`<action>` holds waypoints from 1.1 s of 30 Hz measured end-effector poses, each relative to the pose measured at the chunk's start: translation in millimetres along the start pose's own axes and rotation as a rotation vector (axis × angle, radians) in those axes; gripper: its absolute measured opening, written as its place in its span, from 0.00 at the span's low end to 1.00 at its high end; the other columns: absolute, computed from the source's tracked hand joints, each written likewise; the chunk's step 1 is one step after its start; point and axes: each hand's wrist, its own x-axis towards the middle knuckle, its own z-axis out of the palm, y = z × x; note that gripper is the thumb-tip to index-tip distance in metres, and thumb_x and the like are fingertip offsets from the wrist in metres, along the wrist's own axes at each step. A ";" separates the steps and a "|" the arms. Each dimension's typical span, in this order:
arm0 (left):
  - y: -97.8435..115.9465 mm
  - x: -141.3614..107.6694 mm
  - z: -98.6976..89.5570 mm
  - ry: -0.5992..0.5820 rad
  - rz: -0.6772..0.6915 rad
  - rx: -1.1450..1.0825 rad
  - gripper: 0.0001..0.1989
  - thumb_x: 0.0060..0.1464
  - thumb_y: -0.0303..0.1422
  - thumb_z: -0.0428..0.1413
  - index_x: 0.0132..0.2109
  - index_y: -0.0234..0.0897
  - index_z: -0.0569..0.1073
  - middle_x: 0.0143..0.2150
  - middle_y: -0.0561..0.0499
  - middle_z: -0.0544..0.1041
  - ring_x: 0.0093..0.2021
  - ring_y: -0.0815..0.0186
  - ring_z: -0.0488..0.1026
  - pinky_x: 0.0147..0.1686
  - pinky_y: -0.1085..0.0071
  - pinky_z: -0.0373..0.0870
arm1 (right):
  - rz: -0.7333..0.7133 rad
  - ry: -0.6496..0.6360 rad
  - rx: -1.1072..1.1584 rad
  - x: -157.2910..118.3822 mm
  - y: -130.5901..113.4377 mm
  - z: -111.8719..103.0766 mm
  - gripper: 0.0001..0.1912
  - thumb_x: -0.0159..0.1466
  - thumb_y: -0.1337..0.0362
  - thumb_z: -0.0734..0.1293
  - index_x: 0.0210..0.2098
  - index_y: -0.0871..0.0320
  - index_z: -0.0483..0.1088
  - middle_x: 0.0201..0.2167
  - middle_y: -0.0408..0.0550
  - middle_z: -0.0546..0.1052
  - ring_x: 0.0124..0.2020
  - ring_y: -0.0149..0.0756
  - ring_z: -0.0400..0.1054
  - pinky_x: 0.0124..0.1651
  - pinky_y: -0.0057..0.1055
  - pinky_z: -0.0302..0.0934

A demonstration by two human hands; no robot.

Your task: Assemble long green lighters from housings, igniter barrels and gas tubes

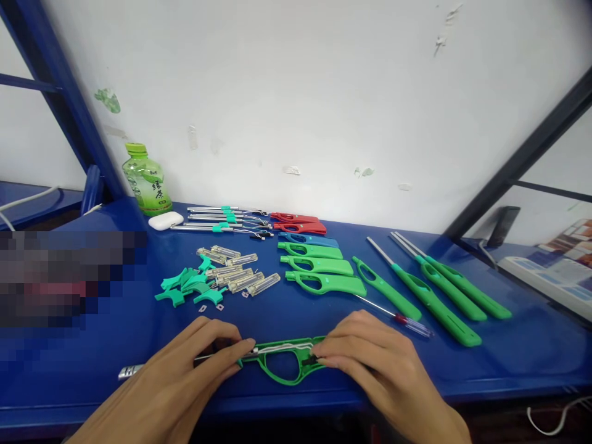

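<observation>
Near the table's front edge, an open green lighter shell [303, 354] lies between my hands, its trigger loop facing me. White wires [289, 348] run along its upper side to a small black igniter piece [309, 361]. My left hand [185, 370] is closed, its thumb and fingers pinching the shell's nozzle end. A metal tube [131, 371] sticks out to the left beneath that hand. My right hand [374, 364] grips the handle end, fingertips at the black piece. The right hand covers the rest of the handle.
Behind are teal triggers [185, 282], clear fuel tanks [247, 280], metal tubes with wires [226, 217] and closed-up green shells [333, 283]. A screwdriver [411, 324] and long green lighters [435, 302] lie right. A bottle [147, 185] and white case [165, 221] stand back left.
</observation>
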 end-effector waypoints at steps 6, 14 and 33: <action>0.6 1.4 -3.5 -0.026 0.003 0.002 0.32 0.74 0.19 0.50 0.75 0.55 0.73 0.62 0.53 0.82 0.60 0.72 0.83 0.62 0.81 0.78 | 0.025 -0.034 0.004 -5.8 1.0 -1.0 0.08 0.85 0.62 0.69 0.54 0.52 0.82 0.46 0.39 0.91 0.42 0.33 0.84 0.49 0.32 0.74; -0.1 -0.7 -0.7 -0.004 -0.005 0.022 0.36 0.74 0.19 0.51 0.78 0.58 0.72 0.61 0.53 0.84 0.58 0.70 0.85 0.58 0.81 0.81 | 0.096 0.009 0.038 -2.9 -2.4 4.5 0.08 0.83 0.58 0.72 0.48 0.53 0.83 0.40 0.42 0.91 0.38 0.35 0.85 0.45 0.32 0.76; -8.8 9.3 -20.6 0.271 -0.064 0.195 0.17 0.79 0.32 0.55 0.64 0.52 0.82 0.59 0.60 0.86 0.57 0.67 0.84 0.63 0.72 0.80 | 0.127 0.001 -0.017 -9.2 -1.7 5.5 0.10 0.84 0.57 0.71 0.48 0.51 0.83 0.41 0.39 0.90 0.40 0.31 0.84 0.47 0.28 0.74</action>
